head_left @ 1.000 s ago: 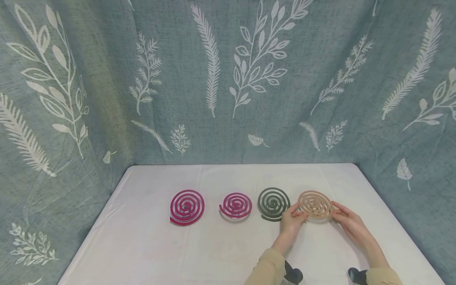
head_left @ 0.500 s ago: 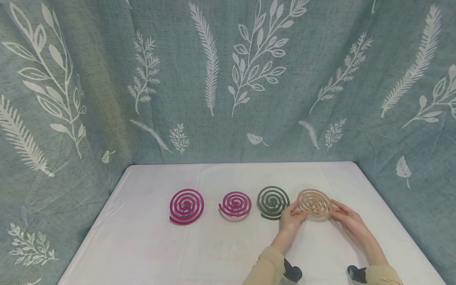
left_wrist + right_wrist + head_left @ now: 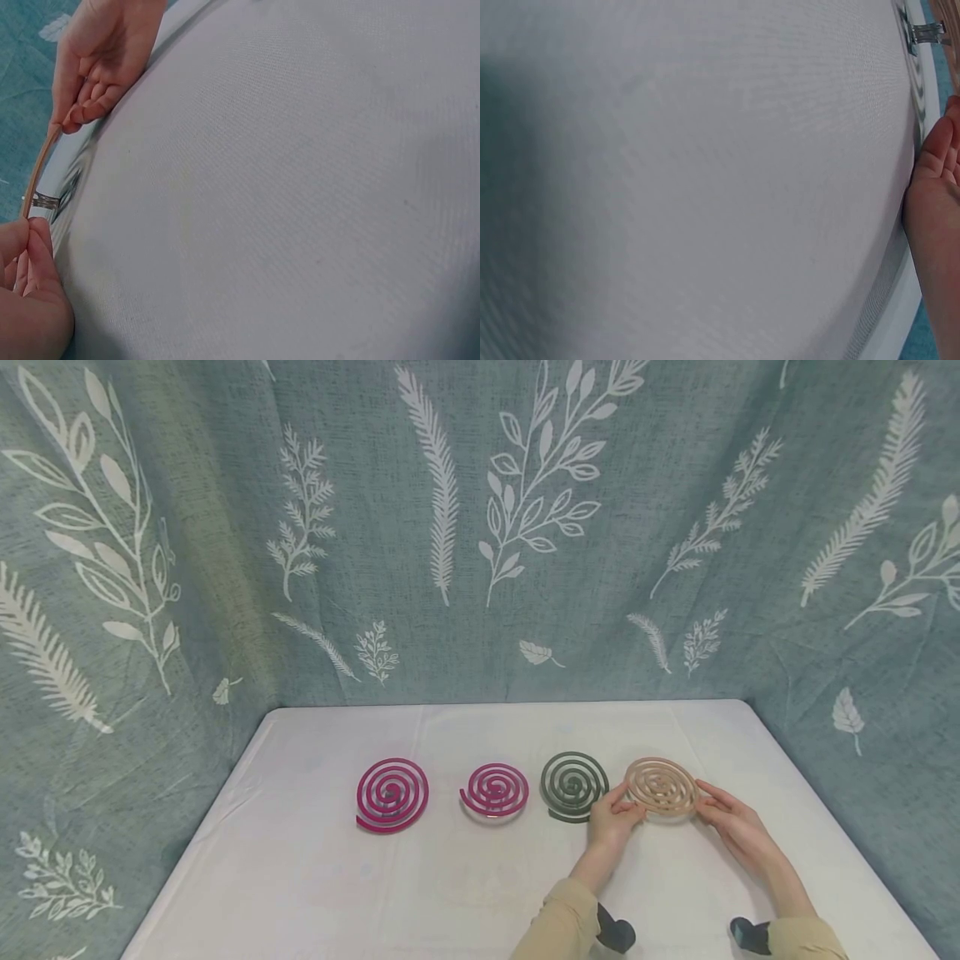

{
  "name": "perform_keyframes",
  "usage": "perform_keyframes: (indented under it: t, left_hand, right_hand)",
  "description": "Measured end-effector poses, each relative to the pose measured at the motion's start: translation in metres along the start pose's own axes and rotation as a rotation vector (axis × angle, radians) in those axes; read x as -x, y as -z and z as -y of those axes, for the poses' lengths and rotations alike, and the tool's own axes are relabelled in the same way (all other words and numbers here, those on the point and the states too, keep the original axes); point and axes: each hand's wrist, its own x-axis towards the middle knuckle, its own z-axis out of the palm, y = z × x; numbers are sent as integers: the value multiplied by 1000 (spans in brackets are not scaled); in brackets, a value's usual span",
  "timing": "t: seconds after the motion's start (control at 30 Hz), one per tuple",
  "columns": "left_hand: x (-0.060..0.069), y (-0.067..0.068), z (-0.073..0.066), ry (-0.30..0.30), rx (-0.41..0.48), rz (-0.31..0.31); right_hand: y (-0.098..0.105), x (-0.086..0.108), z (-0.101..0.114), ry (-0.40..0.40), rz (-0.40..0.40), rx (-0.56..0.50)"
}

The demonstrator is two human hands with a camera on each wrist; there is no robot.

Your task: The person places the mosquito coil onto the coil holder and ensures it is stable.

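My left hand [image 3: 611,831] and right hand [image 3: 738,831] pinch opposite edges of a beige mosquito coil [image 3: 662,787] in the head view. Seen edge-on in the left wrist view, the coil [image 3: 36,176] spans from the left hand [image 3: 30,300] to the right hand [image 3: 109,60]. A small metal clip-like piece [image 3: 46,201] shows beside it; whether it is joined to the coil I cannot tell. Just left of my left hand lies a dark green coil [image 3: 573,787]. In the right wrist view, my right hand [image 3: 937,210] sits at the frame's edge, its fingertips partly cut off.
Farther left on the white table [image 3: 337,893] are a smaller magenta coil [image 3: 495,791], with its rim raised, and a larger magenta coil [image 3: 392,795]. A blue-green leaf-patterned curtain [image 3: 375,527] surrounds the table's back and sides.
The whole head view has shifted slightly. Both hands keep their hold on the beige coil, which shows its face a little more than a second ago.
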Motion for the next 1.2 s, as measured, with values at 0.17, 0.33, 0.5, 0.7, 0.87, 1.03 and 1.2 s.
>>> perform_keyframes:
  t: [0.17,0.33,0.5,0.7,0.87,1.03,1.2]
  left_hand:
    - [0,0,0,9,-5,-6]
    - [-1,0,1,13,-12,-9]
    - [-2,-1,3,9,1,-4]
    - [-1,0,2,-1,2,-1]
    - [-1,0,2,-6,0,3]
    - [-2,-1,2,-8,7,3]
    - [-2,0,3,-10,13,-1]
  right_hand:
    - [-2,0,4,-46,-17,31]
    - [-3,2,8,-71,-22,46]
    - [-3,1,7,-74,-27,49]
    - [-3,0,7,-79,-37,51]
    - [-3,0,7,-74,-34,41]
    - [-3,0,5,-63,-32,45]
    - [-2,0,5,-67,-30,53]
